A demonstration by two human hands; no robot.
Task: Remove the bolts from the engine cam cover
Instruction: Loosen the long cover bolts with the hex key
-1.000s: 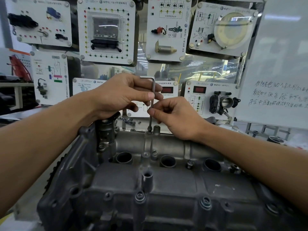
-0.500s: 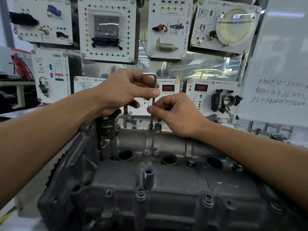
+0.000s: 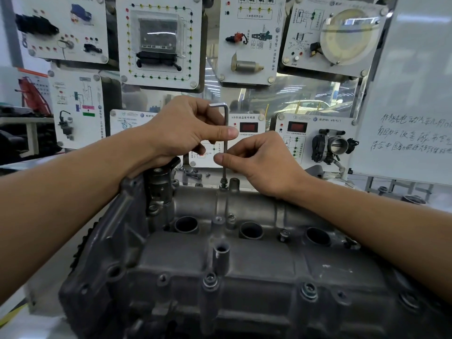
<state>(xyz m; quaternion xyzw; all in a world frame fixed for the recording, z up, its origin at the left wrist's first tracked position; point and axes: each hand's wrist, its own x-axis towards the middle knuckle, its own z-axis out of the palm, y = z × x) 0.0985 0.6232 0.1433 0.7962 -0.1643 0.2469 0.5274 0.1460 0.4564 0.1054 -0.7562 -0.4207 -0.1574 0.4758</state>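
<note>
A grey cast engine cam cover (image 3: 244, 260) fills the lower half of the view. An L-shaped hex key (image 3: 225, 123) stands upright with its tip in a bolt (image 3: 223, 182) on the cover's far edge. My left hand (image 3: 181, 128) grips the key's short upper arm. My right hand (image 3: 259, 162) pinches the long shaft lower down, between thumb and fingers. More bolts sit along the near edge (image 3: 308, 291) and in the middle (image 3: 283, 233).
Three round plug wells (image 3: 250, 230) open along the cover. A black sensor housing (image 3: 159, 184) rises at its far left corner. White training panels (image 3: 159, 42) hang behind, with a whiteboard (image 3: 411, 99) at the right. Loose bolts (image 3: 193, 172) lie beyond the cover.
My left hand has shifted slightly on the key's short arm. The key's tip stays in the same bolt and my right hand keeps pinching the shaft.
</note>
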